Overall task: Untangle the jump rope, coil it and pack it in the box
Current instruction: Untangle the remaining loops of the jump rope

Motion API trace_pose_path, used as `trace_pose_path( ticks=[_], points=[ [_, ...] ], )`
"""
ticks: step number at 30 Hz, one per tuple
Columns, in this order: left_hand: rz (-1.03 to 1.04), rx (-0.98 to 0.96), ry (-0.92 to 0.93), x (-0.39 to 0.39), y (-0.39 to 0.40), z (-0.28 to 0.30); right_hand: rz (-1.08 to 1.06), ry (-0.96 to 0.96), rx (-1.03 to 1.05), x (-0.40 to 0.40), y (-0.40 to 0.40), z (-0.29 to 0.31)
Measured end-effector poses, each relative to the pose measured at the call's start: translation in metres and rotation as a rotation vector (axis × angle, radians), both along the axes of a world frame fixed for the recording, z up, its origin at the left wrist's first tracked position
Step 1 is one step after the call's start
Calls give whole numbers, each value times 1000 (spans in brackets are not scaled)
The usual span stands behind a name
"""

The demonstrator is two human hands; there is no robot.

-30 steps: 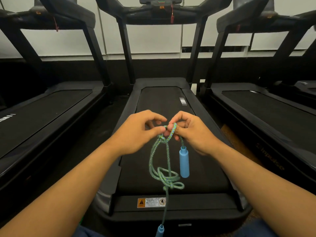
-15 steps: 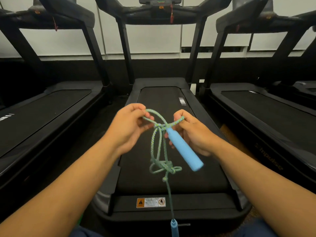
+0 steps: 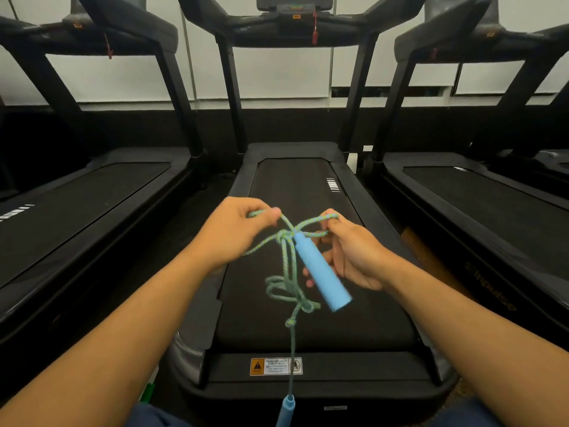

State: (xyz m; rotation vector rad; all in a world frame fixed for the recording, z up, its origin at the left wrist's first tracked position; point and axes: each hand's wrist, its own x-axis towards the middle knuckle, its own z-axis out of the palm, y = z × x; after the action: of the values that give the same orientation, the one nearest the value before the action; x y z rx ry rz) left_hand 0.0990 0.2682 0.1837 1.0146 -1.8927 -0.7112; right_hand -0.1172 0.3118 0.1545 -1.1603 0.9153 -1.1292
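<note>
Jump rope (image 3: 288,266) hangs tangled btwn my hands, above the middle treadmill (image 3: 308,186). L hand (image 3: 234,232) pinches a strand up top, R hand (image 3: 351,251) grips a loop w/ curled fingers. One blue handle (image 3: 321,272) tilts beside R hand, 2nd handle (image 3: 286,409) dangles low near my lap

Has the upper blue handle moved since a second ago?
Yes. The upper blue handle hung straight down before; now it slants down to the right across the treadmill belt, its free end swung toward the right hand.
</note>
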Motion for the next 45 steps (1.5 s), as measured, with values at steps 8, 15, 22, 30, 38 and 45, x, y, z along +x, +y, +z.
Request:
trace_pose_path(
  ticks=[8,15,22,30,38,45],
  points=[
    [-70,405,729,-20,10,4,0,184,-16,13,4,-7],
    [24,480,965,-21,4,3,-152,287,-381,20,3,-10],
    [18,340,779,-27,10,0,-158,91,-333,18,1,-10],
    [-100,384,391,-28,15,-5,-403,137,-412,9,-5,-10],
    [-136,464,970,-23,8,15,-308,-173,-104,1,-10,-5],
    [-21,505,1293,5,-10,17,-237,-426,-114,-8,-8,6]
  ],
)
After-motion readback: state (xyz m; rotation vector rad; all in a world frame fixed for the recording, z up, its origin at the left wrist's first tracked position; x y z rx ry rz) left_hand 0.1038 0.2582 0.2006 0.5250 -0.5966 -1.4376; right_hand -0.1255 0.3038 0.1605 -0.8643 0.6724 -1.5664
